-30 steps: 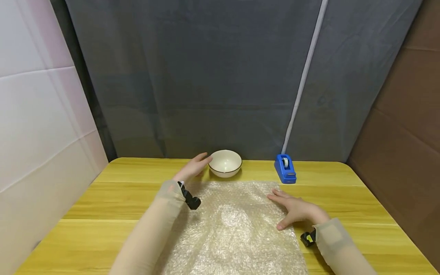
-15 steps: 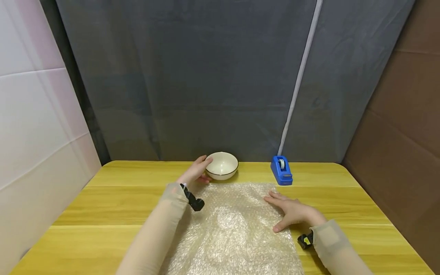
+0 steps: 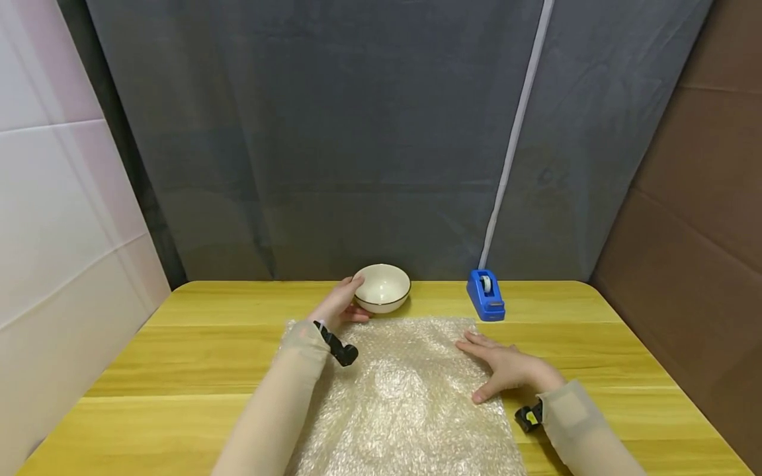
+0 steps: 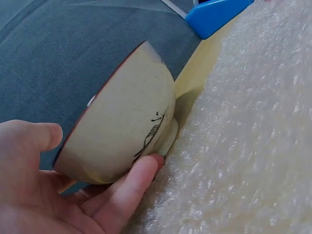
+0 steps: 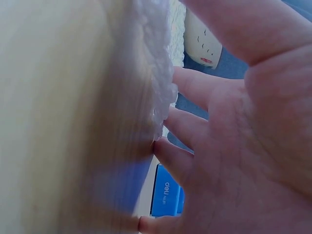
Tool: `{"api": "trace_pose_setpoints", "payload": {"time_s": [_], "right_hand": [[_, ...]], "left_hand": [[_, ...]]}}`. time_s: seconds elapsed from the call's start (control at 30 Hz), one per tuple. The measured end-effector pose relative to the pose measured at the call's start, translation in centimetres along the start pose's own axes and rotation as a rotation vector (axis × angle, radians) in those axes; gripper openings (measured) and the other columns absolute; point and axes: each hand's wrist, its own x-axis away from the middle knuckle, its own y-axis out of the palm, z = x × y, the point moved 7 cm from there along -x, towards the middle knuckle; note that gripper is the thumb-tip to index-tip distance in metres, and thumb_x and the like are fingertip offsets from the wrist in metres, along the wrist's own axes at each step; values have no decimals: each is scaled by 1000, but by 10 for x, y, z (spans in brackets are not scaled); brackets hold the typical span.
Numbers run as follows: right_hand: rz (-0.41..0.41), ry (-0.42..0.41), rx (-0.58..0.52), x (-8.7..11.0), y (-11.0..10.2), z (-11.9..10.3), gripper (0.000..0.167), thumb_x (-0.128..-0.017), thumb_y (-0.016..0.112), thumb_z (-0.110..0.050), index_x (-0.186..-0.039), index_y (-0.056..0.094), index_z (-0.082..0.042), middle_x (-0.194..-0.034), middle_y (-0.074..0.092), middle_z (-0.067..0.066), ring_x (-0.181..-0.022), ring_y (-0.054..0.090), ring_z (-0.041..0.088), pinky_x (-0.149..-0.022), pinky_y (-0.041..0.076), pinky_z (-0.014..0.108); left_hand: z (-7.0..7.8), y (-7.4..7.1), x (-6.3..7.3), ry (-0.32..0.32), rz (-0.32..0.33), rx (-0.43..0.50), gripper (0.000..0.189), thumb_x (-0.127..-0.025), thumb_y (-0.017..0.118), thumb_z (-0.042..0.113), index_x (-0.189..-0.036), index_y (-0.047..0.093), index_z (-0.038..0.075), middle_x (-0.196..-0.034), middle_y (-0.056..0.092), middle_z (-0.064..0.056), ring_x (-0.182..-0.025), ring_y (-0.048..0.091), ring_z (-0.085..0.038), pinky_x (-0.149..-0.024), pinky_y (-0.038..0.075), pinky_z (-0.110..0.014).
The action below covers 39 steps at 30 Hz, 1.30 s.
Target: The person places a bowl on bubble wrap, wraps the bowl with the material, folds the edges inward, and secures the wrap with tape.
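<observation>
A white bowl (image 3: pixel 383 291) with a dark rim is near the table's far edge. My left hand (image 3: pixel 338 303) holds its left side, thumb at the rim and fingers under the wall. In the left wrist view the bowl (image 4: pixel 119 112) shows a dark drawn mark above its foot, where the fingertips (image 4: pixel 144 168) touch. A sheet of bubble wrap (image 3: pixel 399 396) lies flat in front of the bowl. On the sheet's right edge rests my right hand (image 3: pixel 512 369), fingers spread. The right wrist view shows its fingertips along the bubble wrap (image 5: pixel 158 73) edge.
A blue tape dispenser (image 3: pixel 487 301) with a roll stands at the back right of the wooden table (image 3: pixel 178 370). Behind the table hangs a dark grey curtain (image 3: pixel 357 145). A white panel (image 3: pixel 65 198) is at left, a brown one (image 3: pixel 696 231) at right.
My left hand has closed round the bowl's left side, its fingers passing further under the wall. The right hand stays on the bubble wrap. The head view has shifted slightly.
</observation>
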Motion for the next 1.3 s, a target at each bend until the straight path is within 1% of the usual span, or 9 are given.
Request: {"api": "trace_pose_setpoints", "payload": {"time_s": [0.23, 0.47, 0.57, 0.7, 0.77, 0.83, 1.03, 1.13, 1.3], "right_hand": [[-1, 10, 8, -1, 0, 0, 103, -74, 81, -44, -152, 26, -6, -158, 6, 24, -142, 7, 47, -92, 8, 85], [-14, 5, 10, 0, 0, -2, 103, -75, 80, -46, -153, 25, -6, -158, 6, 25, -142, 6, 48, -92, 8, 84], [-20, -2, 5, 0, 1, -2, 102, -76, 80, -44, -153, 25, -6, -158, 6, 25, -142, 7, 48, -95, 10, 83], [-16, -5, 4, 0, 1, -4, 102, -76, 81, -43, -153, 25, -6, -158, 7, 25, -142, 7, 48, -95, 10, 82], [-11, -6, 6, -1, 1, -4, 102, -75, 81, -42, -152, 26, -5, -158, 8, 25, -142, 7, 48, -95, 10, 82], [-13, -10, 10, -5, 1, -6, 102, -75, 81, -42, -152, 26, -5, -158, 8, 25, -142, 8, 48, -95, 10, 83], [-18, -44, 4, -14, 3, -9, 101, -75, 82, -40, -152, 27, -4, -158, 8, 25, -142, 8, 47, -99, 13, 79], [-16, -60, -1, -17, 3, -9, 101, -75, 81, -40, -152, 27, -3, -157, 8, 26, -142, 8, 48, -103, 16, 74], [-13, -69, 0, -18, 1, -4, 101, -75, 82, -40, -151, 27, -1, -156, 8, 28, -141, 8, 49, -103, 18, 73]], "left_hand": [[-3, 2, 0, 11, -8, 49, 55, -106, 34, 28, -154, 15, 9, -119, 49, -29, -70, 65, -30, -62, 59, -35], [-6, 1, -5, 28, -14, 107, 54, -105, 33, 21, -154, 17, 7, -128, 47, -34, -73, 67, -31, -66, 59, -39], [-4, 3, -3, 62, -31, 125, 54, -104, 36, 18, -153, 18, 3, -131, 45, -34, -81, 67, -33, -72, 58, -42], [2, 10, 4, 113, -67, 123, 54, -102, 39, 14, -150, 21, -3, -129, 45, -35, -88, 66, -35, -76, 57, -45], [3, 13, 6, 119, -76, 113, 53, -101, 39, 13, -149, 24, -3, -129, 46, -34, -90, 65, -36, -77, 57, -47], [4, 11, 7, 107, -61, 105, 51, -101, 38, 13, -149, 27, -1, -130, 46, -33, -89, 65, -35, -79, 56, -48], [8, 3, 12, 109, -43, 145, 50, -102, 37, 11, -149, 27, -1, -135, 41, -31, -88, 64, -32, -78, 56, -49], [14, 1, 16, 117, -54, 148, 51, -101, 37, 11, -150, 26, 0, -137, 40, -30, -91, 64, -38, -77, 56, -46], [23, 2, 26, 120, -57, 116, 52, -101, 39, 12, -151, 28, 4, -134, 43, -31, -93, 63, -47, -69, 59, -38]]}}
